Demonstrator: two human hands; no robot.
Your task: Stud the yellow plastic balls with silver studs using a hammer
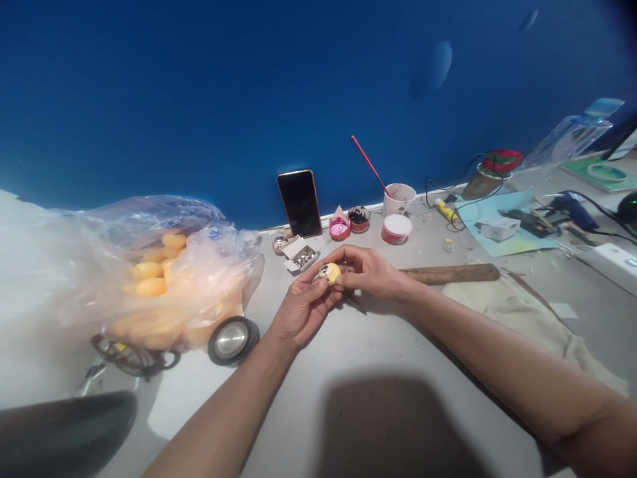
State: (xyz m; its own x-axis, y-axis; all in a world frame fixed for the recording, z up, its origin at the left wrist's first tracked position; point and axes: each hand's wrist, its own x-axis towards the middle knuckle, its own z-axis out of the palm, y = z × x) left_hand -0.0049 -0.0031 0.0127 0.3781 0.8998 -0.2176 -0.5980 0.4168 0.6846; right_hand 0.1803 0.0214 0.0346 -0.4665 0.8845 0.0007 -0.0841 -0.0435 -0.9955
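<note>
Over the middle of the table, a small rounded yellow piece (332,273) with dark marks and a pale patch sits between my two hands. My left hand (302,307) is closed around its left and lower side, thumb in front. From the right, my right hand (371,271) pinches its edge with thumb and fingers. Just beyond the hands is an open white box (301,255) of small shiny metal bits. A thin dark tool (356,305) lies partly hidden below my right hand.
A clear plastic bag (199,265) of yellow egg-shaped pieces fills the left. A phone (300,203) leans on the blue wall. Small paint pots (340,230), a white tub (397,230), a cup (399,196) with a red stick, and a wooden handle (452,273) stand or lie to the right.
</note>
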